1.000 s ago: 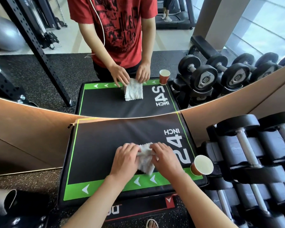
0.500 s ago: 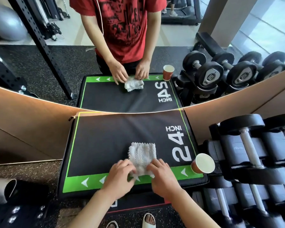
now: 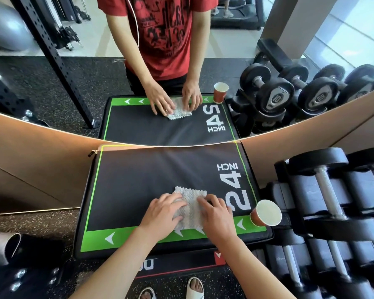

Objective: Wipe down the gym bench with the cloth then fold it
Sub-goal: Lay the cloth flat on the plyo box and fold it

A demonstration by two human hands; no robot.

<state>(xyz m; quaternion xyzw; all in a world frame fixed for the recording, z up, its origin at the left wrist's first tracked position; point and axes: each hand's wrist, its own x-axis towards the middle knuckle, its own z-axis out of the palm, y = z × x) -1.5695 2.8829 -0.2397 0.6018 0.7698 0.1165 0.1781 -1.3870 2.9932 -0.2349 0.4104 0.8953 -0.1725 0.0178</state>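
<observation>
The gym bench [image 3: 138, 180] is a black padded box top with a green border and "24 INCH" printed in white. A small white textured cloth [image 3: 191, 197] lies on it near the front edge. My left hand [image 3: 162, 214] presses down on the cloth's left side with its fingers curled over it. My right hand [image 3: 216, 214] grips the right side. Only the cloth's far edge and a middle strip show between the hands. A mirror [image 3: 52, 83] just behind the bench shows the same scene reversed.
An orange paper cup [image 3: 266, 213] stands on the bench's front right corner, close to my right hand. Racked black dumbbells [image 3: 324, 190] fill the right side. A grey tube [image 3: 2, 244] and black frame parts sit at the lower left. My sandalled feet [image 3: 194, 288] stand below the bench.
The cloth went from bunched between my hands to spread flat. My hands have since slid forward from its near edge onto the top of it.
</observation>
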